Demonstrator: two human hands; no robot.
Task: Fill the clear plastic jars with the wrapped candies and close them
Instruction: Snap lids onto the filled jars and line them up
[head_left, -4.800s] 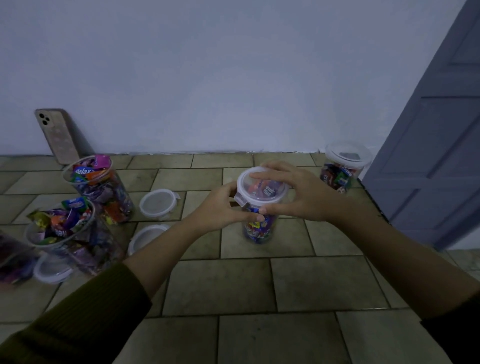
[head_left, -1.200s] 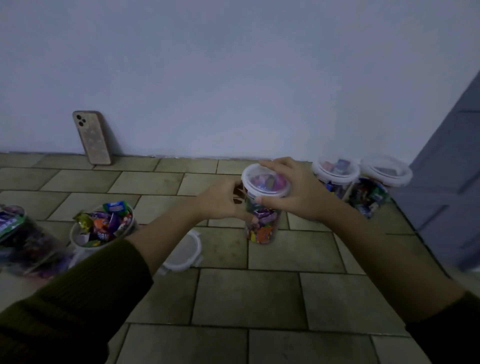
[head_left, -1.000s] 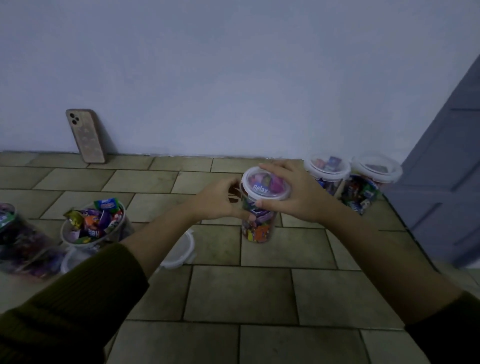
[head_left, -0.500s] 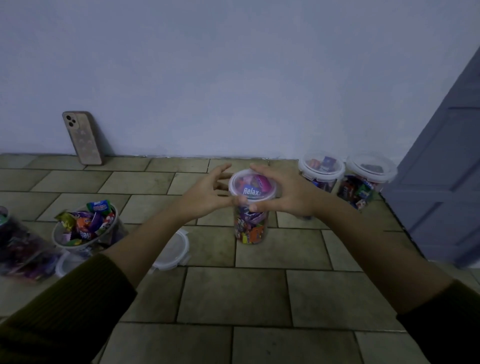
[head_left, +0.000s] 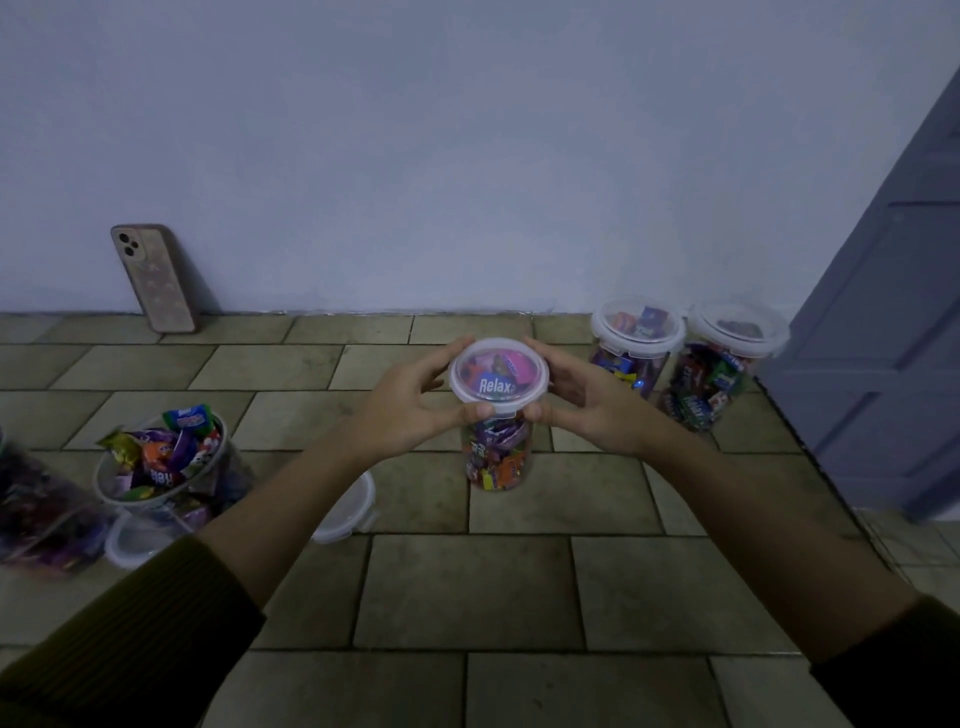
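The left hand has closed onto the lid, its fingers and the right hand's gripping the rim (jar upright).

1. A phone stands at the far left with its back and camera lenses facing out. Its top leans on the wall and its bottom edge rests on the floor.
2. The wall is plain and pale, bluish in the dim light, and spans the whole back of the view.
3. The floor is laid with rectangular olive-brown tiles in staggered rows, with dark grout lines between them.
4. A grey-blue panelled door fills the right edge, reaching down to the floor.
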